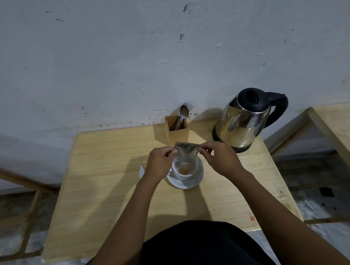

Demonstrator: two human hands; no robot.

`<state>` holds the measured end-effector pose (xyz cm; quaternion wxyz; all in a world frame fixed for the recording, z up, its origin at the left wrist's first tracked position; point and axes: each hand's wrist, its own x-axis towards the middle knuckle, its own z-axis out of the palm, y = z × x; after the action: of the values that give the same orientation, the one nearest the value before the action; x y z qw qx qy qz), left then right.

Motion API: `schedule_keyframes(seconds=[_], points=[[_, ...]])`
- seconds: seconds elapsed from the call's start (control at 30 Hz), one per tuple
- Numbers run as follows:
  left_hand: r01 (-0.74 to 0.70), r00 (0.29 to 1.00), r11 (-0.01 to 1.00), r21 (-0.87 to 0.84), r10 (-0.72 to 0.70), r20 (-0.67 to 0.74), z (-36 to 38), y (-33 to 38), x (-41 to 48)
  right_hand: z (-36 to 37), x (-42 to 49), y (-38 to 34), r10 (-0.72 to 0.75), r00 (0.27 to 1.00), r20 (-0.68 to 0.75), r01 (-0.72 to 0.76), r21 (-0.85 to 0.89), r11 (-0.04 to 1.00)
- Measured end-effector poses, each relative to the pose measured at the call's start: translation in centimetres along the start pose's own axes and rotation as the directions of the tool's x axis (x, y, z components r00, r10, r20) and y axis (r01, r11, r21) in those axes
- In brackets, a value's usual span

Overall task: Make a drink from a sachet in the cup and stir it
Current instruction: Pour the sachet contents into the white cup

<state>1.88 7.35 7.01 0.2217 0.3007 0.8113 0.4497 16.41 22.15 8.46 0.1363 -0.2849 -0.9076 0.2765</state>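
A silver sachet [185, 152] hangs upside down over a white cup [184, 170] that stands on a white saucer [193, 182]. My left hand [159, 164] pinches the sachet's left upper corner and my right hand [218, 158] pinches its right upper corner. Light brown powder falls from the sachet's lower end and lies in the bottom of the cup. My left hand hides the cup's left side.
A wooden holder [177, 130] with a spoon [183, 114] and a fork stands behind the cup by the wall. A steel kettle [243, 120] with a black lid and handle stands at the back right. The wooden table [104, 184] bears it all; another table [340, 126] is at right.
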Motion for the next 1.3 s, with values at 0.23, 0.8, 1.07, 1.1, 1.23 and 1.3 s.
schedule_keyframes(seconds=[0.23, 0.8, 1.07, 1.1, 1.23, 1.3], points=[[0.004, 1.0, 1.0, -0.004, -0.004, -0.008, 0.2, -0.2, 0.0, 0.7, -0.8, -0.6, 0.006, 0.993, -0.117, -0.008, -0.019, 1.0], [0.005, 0.999, 0.998, -0.058, -0.008, -0.038, 0.8, 0.3, -0.7, 1.9, -1.8, -1.1, 0.083, 0.984, -0.156, -0.091, -0.041, 0.995], [0.015, 0.999, 0.998, -0.063, -0.017, -0.031, 0.9, 0.6, -1.1, 1.6, -2.0, -1.4, 0.074, 0.978, -0.193, -0.091, -0.081, 0.993], [0.015, 0.999, 0.998, -0.055, -0.017, -0.031, 0.9, 0.7, -1.1, 1.6, -2.1, -1.6, 0.067, 0.977, -0.204, -0.089, -0.102, 0.991], [0.012, 0.999, 0.998, -0.06, -0.015, -0.04, 0.9, 0.7, -1.2, 1.7, -2.2, -1.8, 0.071, 0.971, -0.228, -0.099, -0.11, 0.989], [0.015, 0.999, 0.998, -0.054, -0.017, -0.048, 0.9, 0.8, -1.1, 1.6, -2.2, -1.9, 0.077, 0.967, -0.243, -0.103, -0.098, 0.99]])
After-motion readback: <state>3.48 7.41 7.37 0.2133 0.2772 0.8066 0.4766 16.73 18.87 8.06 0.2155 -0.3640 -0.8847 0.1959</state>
